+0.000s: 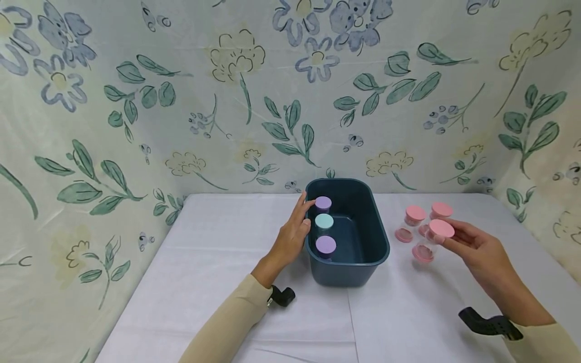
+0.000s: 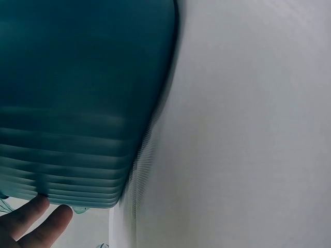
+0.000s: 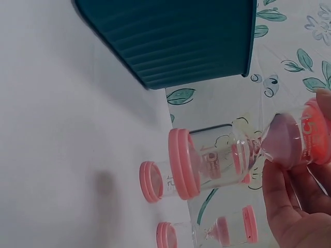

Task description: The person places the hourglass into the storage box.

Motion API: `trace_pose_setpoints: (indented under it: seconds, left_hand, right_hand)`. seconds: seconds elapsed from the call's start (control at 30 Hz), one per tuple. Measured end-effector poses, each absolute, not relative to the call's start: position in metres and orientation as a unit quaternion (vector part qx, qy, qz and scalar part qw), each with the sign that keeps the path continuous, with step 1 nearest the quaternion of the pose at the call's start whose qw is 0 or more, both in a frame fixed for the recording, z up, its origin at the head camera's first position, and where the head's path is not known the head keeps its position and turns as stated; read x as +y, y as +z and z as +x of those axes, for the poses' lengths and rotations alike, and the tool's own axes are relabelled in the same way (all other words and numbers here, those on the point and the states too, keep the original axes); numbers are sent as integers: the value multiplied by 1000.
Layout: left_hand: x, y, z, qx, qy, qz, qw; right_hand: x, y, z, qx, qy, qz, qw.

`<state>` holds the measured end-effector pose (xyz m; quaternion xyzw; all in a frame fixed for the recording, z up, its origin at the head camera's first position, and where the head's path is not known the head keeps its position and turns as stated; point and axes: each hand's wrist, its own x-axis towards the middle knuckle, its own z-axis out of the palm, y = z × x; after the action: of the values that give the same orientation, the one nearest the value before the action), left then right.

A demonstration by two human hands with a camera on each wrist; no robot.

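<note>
My right hand (image 1: 483, 257) pinches a sand timer (image 1: 440, 228) by its upper part. This timer has pink end caps, a clear glass body and pinkish sand (image 3: 284, 139), and appears raised off the table in the right wrist view. Two more pink-capped sand timers stand just behind it, one to the left (image 1: 415, 214) and one to the right (image 1: 441, 209). On the left, my left hand (image 1: 288, 237) rests against the side of a dark teal bin (image 1: 349, 275), its fingers fairly straight along the rim.
Along the bin's left inner wall stand a purple-capped timer (image 1: 323, 202), a mint-capped one (image 1: 324, 222) and another purple-capped one (image 1: 326, 245). A white cloth (image 1: 218, 252) covers the table. Flowered fabric (image 1: 181, 101) hangs behind and at both sides.
</note>
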<state>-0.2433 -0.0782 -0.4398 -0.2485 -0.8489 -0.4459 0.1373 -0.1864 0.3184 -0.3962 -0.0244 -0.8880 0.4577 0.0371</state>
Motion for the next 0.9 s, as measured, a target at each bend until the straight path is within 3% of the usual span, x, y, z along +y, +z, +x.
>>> trace_pose_setpoints:
  seconds: [0.9]
  left_hand:
    - [-82,-443,-239,-847,-442,-259,142]
  right_hand:
    - [285,-359,-181,-882,461,50,85]
